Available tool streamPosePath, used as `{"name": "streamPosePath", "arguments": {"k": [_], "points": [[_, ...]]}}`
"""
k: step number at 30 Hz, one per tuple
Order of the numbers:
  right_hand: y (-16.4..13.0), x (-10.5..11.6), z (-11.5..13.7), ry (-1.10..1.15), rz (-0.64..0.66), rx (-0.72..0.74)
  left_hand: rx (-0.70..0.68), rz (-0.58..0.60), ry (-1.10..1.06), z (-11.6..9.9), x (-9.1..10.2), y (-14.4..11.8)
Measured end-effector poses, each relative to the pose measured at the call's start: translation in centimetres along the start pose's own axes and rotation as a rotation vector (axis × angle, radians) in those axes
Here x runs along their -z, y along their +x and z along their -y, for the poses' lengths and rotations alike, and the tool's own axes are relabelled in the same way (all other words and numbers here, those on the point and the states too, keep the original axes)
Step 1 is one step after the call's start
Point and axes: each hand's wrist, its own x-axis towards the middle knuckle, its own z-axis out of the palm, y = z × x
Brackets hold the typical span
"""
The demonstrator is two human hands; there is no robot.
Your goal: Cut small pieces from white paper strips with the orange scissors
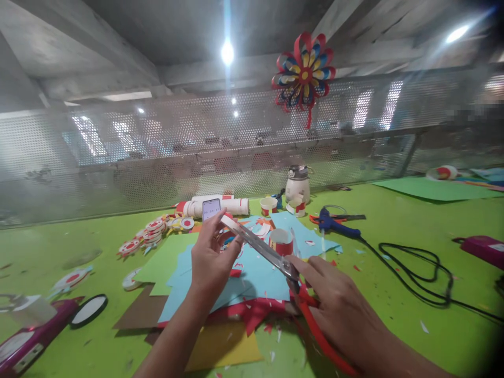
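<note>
My right hand (338,304) grips red-handled scissors (271,254) whose long blades point up and left. My left hand (210,257) pinches a small strip of white paper (229,221) at the blade tips, above a pile of coloured paper sheets (252,273) in blue, green, brown, yellow and red. A small red-and-white paper ring (281,241) stands on the blue sheet just behind the blades.
On the green table (394,247) lie a blue glue gun (333,223) with a black cable (417,273), a phone (211,208), rolled paper, red-and-white paper rosettes (151,231), a white kettle (297,184), a pink box (482,245). A mesh screen with a paper flower (304,73) stands behind.
</note>
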Motion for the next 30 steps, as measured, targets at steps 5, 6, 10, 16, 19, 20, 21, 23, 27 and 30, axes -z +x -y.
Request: {"name": "streamPosePath", "arguments": {"k": [5, 6, 10, 16, 19, 20, 21, 23, 27, 30], "points": [[0.0, 0.2, -0.1, 0.019, 0.049, -0.034, -0.019, 0.016, 0.016, 0.2, 0.0, 0.0], [0.0, 0.3, -0.1, 0.02, 0.051, -0.031, -0.023, 0.016, 0.023, 0.2, 0.0, 0.0], [-0.1, 0.3, -0.2, 0.017, -0.002, -0.013, -0.048, -0.009, 0.056, 0.2, 0.1, 0.2], [-0.2, 0.1, -0.1, -0.006, 0.009, -0.005, -0.028, -0.002, 0.069, 0.3, 0.2, 0.2], [-0.2, 0.3, -0.1, -0.019, 0.017, -0.01, -0.019, 0.025, 0.058, 0.3, 0.2, 0.1], [-0.2, 0.4, 0.0, -0.019, 0.024, -0.013, -0.021, 0.031, 0.061, 0.3, 0.2, 0.0], [-0.2, 0.5, 0.0, -0.018, 0.037, -0.02, -0.026, 0.037, 0.068, 0.3, 0.2, 0.0], [-0.1, 0.8, 0.2, -0.01, 0.063, -0.035, -0.04, 0.05, 0.091, 0.3, 0.3, 0.1], [0.1, 1.3, 0.2, 0.005, 0.078, -0.042, -0.07, 0.076, 0.154, 0.2, 0.5, 0.3], [0.1, 1.5, 0.1, 0.007, 0.099, -0.054, -0.111, 0.092, 0.197, 0.3, 0.7, 0.5]]}}
